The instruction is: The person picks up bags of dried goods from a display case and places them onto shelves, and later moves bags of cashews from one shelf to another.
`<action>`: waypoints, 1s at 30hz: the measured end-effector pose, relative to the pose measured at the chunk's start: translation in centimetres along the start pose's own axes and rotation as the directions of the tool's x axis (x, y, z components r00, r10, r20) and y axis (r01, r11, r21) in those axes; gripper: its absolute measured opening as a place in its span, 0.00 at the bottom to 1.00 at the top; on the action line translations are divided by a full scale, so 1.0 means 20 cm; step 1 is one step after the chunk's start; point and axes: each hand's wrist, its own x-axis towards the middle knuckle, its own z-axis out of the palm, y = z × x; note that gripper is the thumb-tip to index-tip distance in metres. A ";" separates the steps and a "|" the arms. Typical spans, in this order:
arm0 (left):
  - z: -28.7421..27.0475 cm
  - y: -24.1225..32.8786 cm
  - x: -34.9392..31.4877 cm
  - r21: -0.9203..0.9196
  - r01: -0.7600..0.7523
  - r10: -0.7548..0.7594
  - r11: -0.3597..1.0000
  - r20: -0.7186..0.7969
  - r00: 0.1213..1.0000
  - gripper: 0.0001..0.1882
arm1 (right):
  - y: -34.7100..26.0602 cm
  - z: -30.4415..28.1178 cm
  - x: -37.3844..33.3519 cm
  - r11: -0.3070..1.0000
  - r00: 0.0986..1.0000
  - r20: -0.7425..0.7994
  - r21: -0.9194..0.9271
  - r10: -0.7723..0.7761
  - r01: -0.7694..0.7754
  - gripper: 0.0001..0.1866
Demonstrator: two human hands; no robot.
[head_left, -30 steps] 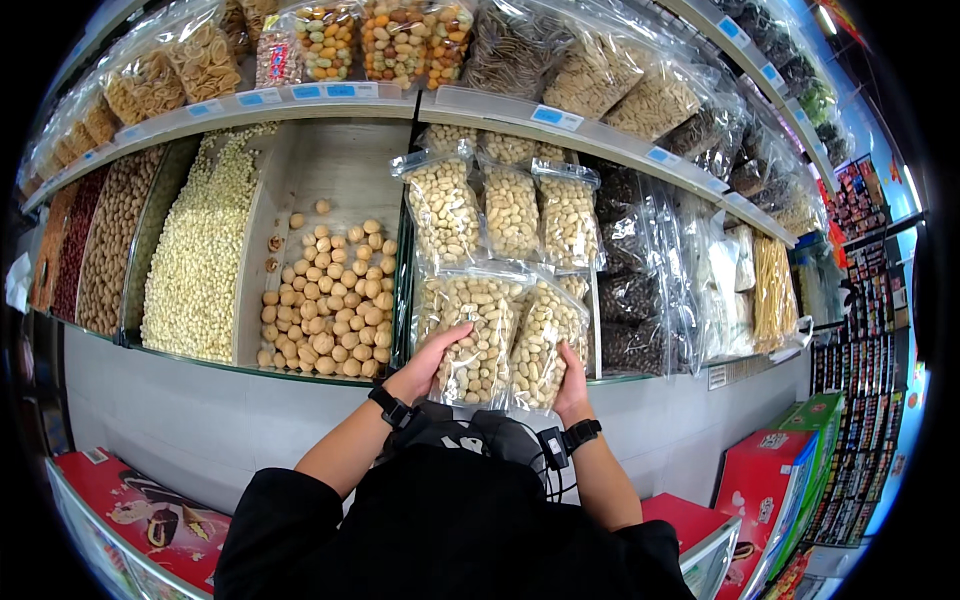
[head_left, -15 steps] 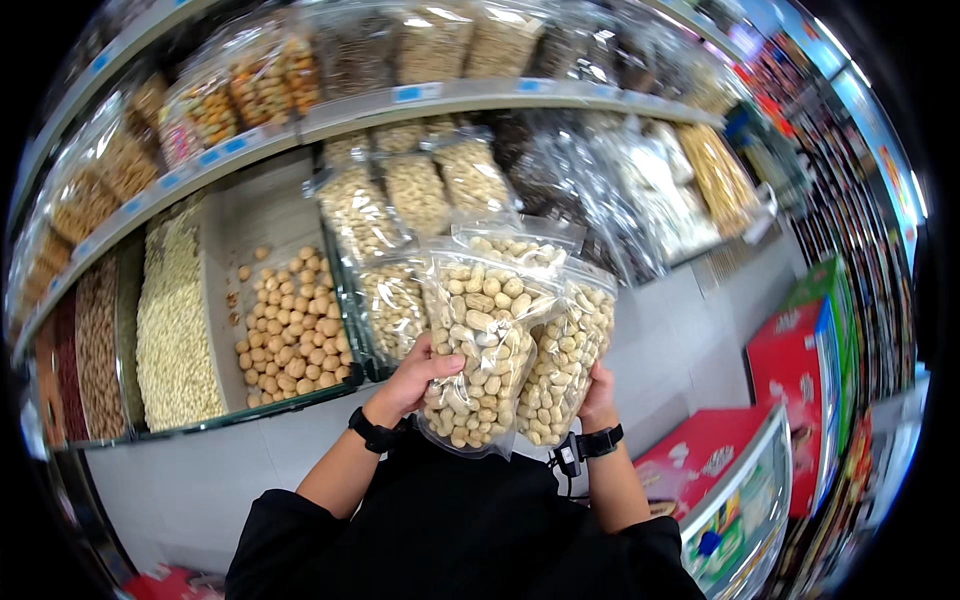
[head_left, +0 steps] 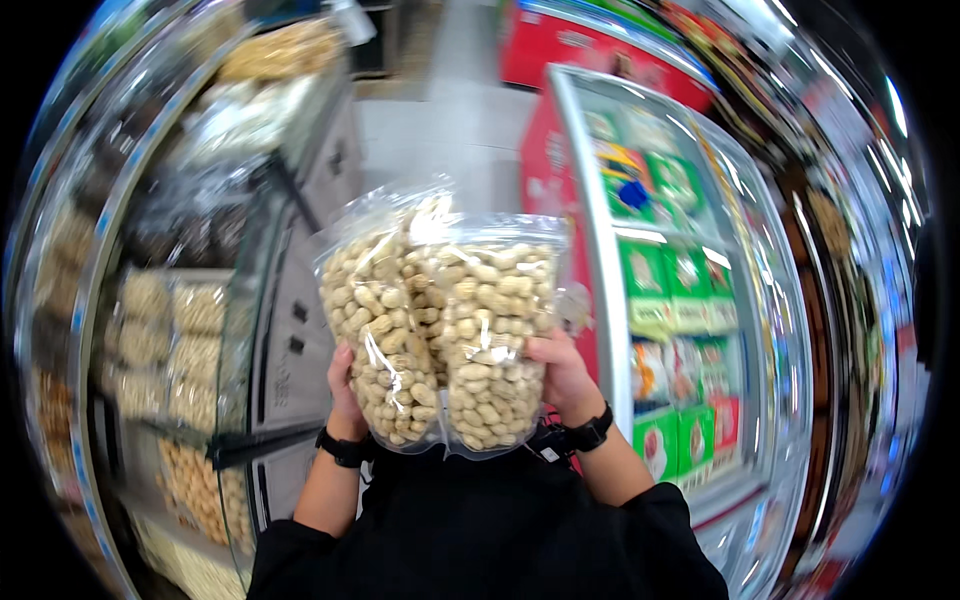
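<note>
Clear zip bags of unshelled peanuts are held up in front of my chest, clasped between my two hands. One bag of peanuts (head_left: 495, 350) stands upright on the right, and another bag (head_left: 372, 320) leans against it on the left. A third bag (head_left: 428, 290) shows partly between and behind them. My left hand (head_left: 345, 393) closes on the outer side of the left bag, most of its fingers hidden behind it. My right hand (head_left: 566, 375) grips the right bag's edge, thumb on the front and fingers behind. Black bands circle both wrists.
To the left runs a display bin (head_left: 310, 330) with more bagged peanuts (head_left: 195, 365) and loose walnut-like round nuts (head_left: 195, 480). A chest freezer (head_left: 615, 370) with green packages (head_left: 672, 270) stands close on my right. Between them a grey tiled floor (head_left: 440, 130) stretches ahead.
My view and body have swung right, so the nut shelves now lie at the left and the freezer at the right. The peanut bags remain in both hands, and the right bag now faces front.
</note>
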 end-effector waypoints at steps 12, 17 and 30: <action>0.53 -0.85 0.66 0.231 0.442 -0.470 0.867 0.086 0.878 0.27 | -0.12 -0.83 -0.75 0.791 0.669 -0.720 0.297 -0.182 0.534 0.20; 0.75 -1.24 1.14 0.342 0.589 -0.671 0.732 0.208 0.712 0.26 | -0.04 -1.19 -0.86 0.730 0.364 -0.899 0.078 -0.242 0.679 0.19; 1.18 -2.15 2.37 0.735 0.573 -0.927 0.362 0.217 0.307 0.20 | -0.24 -2.10 -0.43 0.722 0.148 -0.984 0.029 -0.102 0.691 0.20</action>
